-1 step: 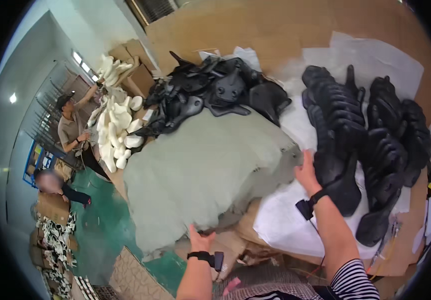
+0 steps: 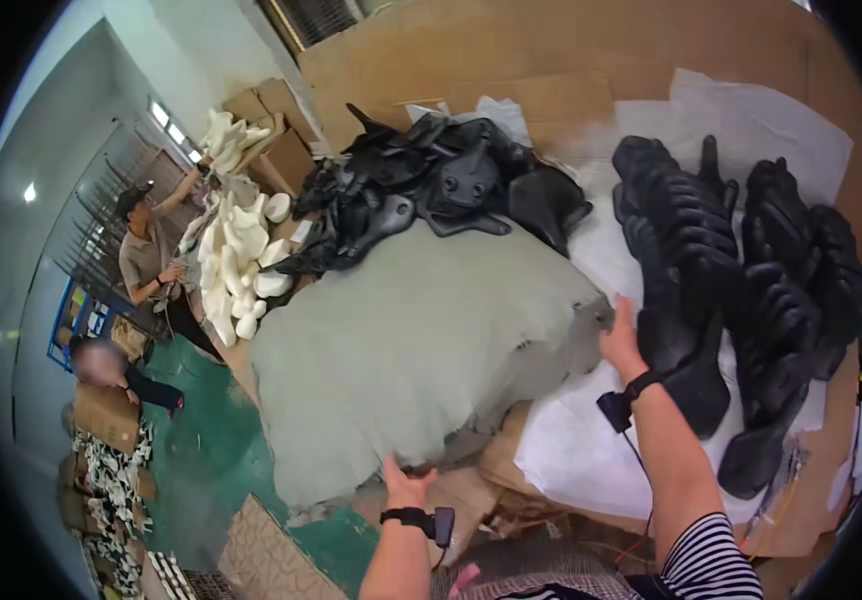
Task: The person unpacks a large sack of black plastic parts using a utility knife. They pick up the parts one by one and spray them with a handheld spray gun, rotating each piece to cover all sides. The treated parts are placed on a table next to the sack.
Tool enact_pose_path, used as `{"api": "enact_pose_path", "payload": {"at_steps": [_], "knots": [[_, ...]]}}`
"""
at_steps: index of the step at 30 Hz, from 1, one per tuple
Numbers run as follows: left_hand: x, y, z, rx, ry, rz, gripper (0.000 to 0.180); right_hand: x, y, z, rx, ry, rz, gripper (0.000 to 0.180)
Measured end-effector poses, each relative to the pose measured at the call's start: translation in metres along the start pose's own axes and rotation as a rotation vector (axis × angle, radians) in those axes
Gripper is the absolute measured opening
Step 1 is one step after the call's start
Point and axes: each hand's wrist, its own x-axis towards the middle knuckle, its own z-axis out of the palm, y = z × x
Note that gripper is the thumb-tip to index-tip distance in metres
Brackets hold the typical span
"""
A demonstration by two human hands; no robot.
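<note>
**Hands on the grey hide, spreading it flat**

Left hand [image 2: 406,487] pinching the near edge of the grey-green hide [image 2: 411,345] at six o'clock, fingers closed on the material. Right hand [image 2: 621,340] laid on the hide's far corner at three o'clock, fingers extended; whether gripping or merely pressing, cannot tell. Hide draped over the cardboard-covered table [image 2: 551,60], near edge hanging off. Black moulded parts [image 2: 431,185] heaped at twelve o'clock, touching the hide; stacked black pieces [image 2: 691,260] on white paper [image 2: 591,460] just beside the right hand. Judged: smoothing or repositioning underway. Next likely needing an even pull from both edges, kept off the stacks.
</note>
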Motion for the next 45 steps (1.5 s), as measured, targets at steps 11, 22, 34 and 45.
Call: {"api": "enact_pose_path", "payload": {"at_steps": [11,22,34,45], "knots": [[0.02,0.004,-0.018,-0.324,0.294,-0.132,0.049,0.021,-0.034,0.007,-0.54,-0.264,0.301,0.025],[0.002,0.078,-0.034,-0.468,0.319,-0.245,0.052,-0.016,-0.116,-0.008,-0.57,-0.223,0.053,0.019],[-0.03,0.232,-0.231,0.017,0.339,0.23,0.033,-0.28,-0.232,-0.098,-0.053,-1.097,-0.033,0.018],[-0.029,0.17,-0.207,0.719,0.746,0.528,0.056,-0.172,-0.223,-0.062,-0.222,-0.932,0.203,0.039]]}}
